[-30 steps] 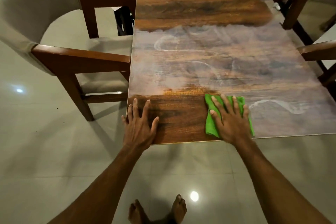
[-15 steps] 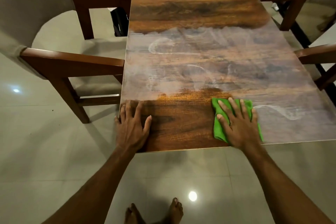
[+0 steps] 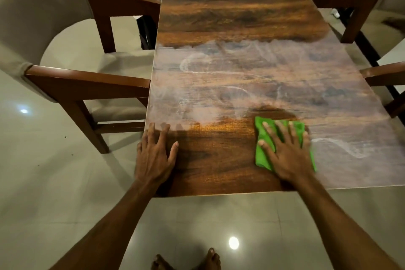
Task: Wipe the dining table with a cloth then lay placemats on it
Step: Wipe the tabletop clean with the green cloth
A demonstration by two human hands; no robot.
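The right hand (image 3: 287,151) lies flat with fingers spread on a folded bright green cloth (image 3: 262,155), pressing it against the long dark wood-grain dining table (image 3: 230,17) near the near edge, right of centre; it pins the cloth under the palm, not gripping it. The left hand (image 3: 154,155) rests open and empty on the table's near left corner, bracing. To wipe well, the palm should keep even pressure and run overlapping passes rightward and away into the hazy whitish film (image 3: 252,76) that covers the middle band, so no streaks stay between strokes. The strip between the hands looks clean and dark; the far end also looks bare of film, though glare makes that hard to judge. Wooden armchairs with pale upholstery (image 3: 43,28) stand at both sides on a glossy light tiled floor (image 3: 54,182). No placemats are in view.
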